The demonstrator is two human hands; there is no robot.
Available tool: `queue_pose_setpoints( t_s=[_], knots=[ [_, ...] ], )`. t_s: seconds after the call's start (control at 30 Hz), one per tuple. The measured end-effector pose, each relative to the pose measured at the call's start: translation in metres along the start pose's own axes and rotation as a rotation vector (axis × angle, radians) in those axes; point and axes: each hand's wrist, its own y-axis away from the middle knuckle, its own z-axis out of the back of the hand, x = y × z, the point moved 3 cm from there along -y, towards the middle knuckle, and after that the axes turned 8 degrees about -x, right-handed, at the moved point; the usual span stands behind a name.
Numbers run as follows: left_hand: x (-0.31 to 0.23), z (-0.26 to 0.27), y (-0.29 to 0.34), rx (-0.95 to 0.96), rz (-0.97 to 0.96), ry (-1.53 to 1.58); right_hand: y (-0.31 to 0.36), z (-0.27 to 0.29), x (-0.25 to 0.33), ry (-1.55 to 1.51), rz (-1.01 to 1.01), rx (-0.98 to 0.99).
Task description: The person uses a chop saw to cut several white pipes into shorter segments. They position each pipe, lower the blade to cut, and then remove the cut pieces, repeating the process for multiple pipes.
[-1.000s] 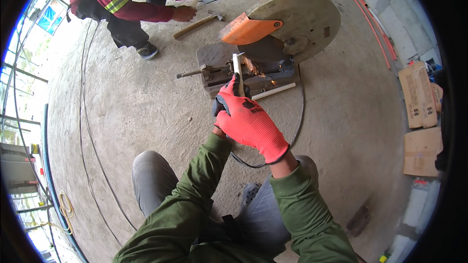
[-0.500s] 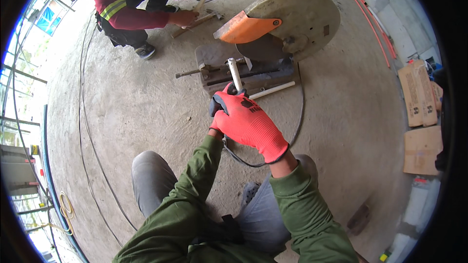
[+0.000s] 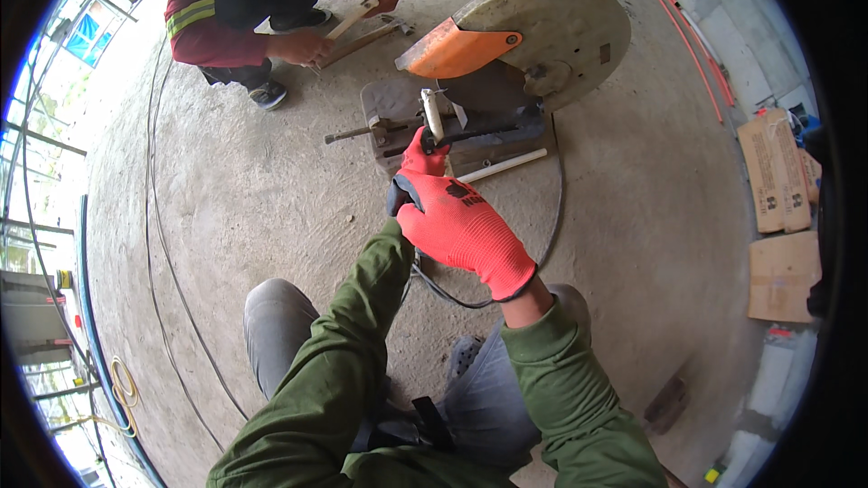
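Both my hands wear red gloves with dark palms and are closed around a short white pipe (image 3: 433, 116) that points away from me. My left hand (image 3: 422, 155) grips it farther out, just below its ragged far end. Nearer to me, my right hand (image 3: 466, 228) is wrapped around its lower part, which the glove mostly hides. Just beyond the pipe stands a cut-off saw (image 3: 565, 45) with a large round grey guard and orange parts. Its dark metal base (image 3: 389, 108) carries a clamp screw. A second white pipe (image 3: 506, 166) lies along the base's near side.
At the far left, another person (image 3: 231, 23) crouches, holding a pale strip above a hammer (image 3: 366, 41). A black cable (image 3: 559, 208) loops from the saw towards my knees. Cardboard boxes (image 3: 782, 276) and orange-red pipes (image 3: 678, 27) line the right wall. Long cables (image 3: 155, 244) cross the floor at left.
My left hand has slid outward along the white pipe, away from my right hand, which stays nearly still. The pipe's far end has risen slightly. The other person's arms have shifted.
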Motion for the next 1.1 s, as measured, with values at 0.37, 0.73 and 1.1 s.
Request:
queue_pose_setpoints(
  t_s=[0.37, 0.73, 1.1],
  knots=[
    [0.01, -0.008, -0.008, 0.022, -0.051, 0.112, -0.002, 0.001, 0.0, -0.003, -0.01, 0.023],
    [0.004, -0.014, -0.006, -0.007, -0.063, 0.121, -0.001, 0.004, 0.002, 0.025, 0.043, 0.036],
    [0.032, -0.013, -0.011, -0.015, -0.03, 0.116, -0.001, 0.0, -0.002, 0.031, 0.085, -0.015]
  ],
)
